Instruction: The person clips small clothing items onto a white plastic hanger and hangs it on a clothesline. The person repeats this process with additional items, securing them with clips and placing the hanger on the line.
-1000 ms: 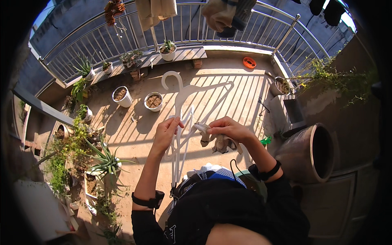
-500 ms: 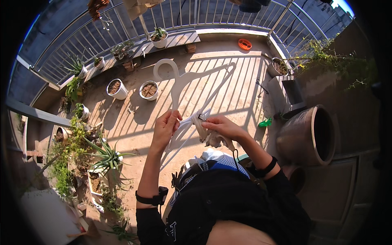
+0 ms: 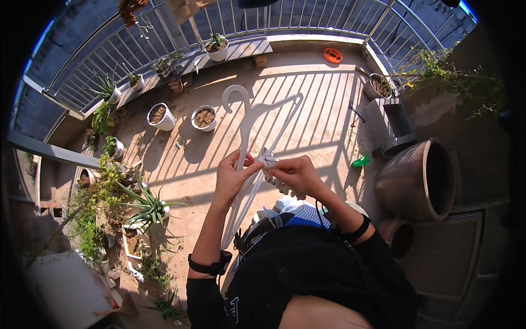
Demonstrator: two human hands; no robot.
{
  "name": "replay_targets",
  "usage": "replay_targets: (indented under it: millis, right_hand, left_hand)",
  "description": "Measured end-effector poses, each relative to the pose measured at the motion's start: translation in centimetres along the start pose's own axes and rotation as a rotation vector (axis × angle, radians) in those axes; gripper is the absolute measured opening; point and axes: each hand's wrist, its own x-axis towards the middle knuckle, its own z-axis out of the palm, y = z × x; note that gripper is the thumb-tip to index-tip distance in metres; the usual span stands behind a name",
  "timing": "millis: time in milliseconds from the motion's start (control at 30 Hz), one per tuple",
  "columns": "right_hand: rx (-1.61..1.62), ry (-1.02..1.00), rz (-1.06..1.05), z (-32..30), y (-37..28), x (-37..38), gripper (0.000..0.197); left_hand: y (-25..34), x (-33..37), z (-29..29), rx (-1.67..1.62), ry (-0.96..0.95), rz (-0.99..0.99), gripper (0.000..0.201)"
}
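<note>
A white clothes hanger [image 3: 253, 115] is held up in front of me, its hook at the far end and its long bar running down toward my lap. My left hand [image 3: 229, 178] is closed round the hanger, thumb reaching across to the bar. A pale, bunched cloth [image 3: 268, 159] wraps the bar between my hands, with a small dark mark or cord on it. The fingers of my right hand [image 3: 297, 174] pinch this cloth from the right. More of it hangs crumpled below that hand, partly hidden by the fingers.
White pots of soil [image 3: 205, 118] stand on the floor ahead. Aloe plants [image 3: 149, 206] and other greenery line the left. A large brown urn [image 3: 415, 179] lies tipped at right, near a green object [image 3: 360, 161]. An orange dish [image 3: 332, 55] sits by the metal railing [image 3: 307, 19].
My hands have come closer together at the cloth. The hanger has turned slightly, its hook shifting right and its far corner left. The view has shifted a little.
</note>
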Motion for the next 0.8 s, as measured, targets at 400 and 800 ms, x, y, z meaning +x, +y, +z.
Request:
replay_targets:
  millis: [400,800]
  right_hand:
    - [0.455,-0.104,0.512,0.6,4.6,-0.4,0.019]
    - [0.717,-0.143,0.383,0.4,4.3,-0.1,0.017]
  left_hand:
    - [0.1,-0.6,0.0,-0.061,-0.044,0.017,0.016]
    - [0.5,-1.4,0.8,0.045,-0.123,-0.025,0.018]
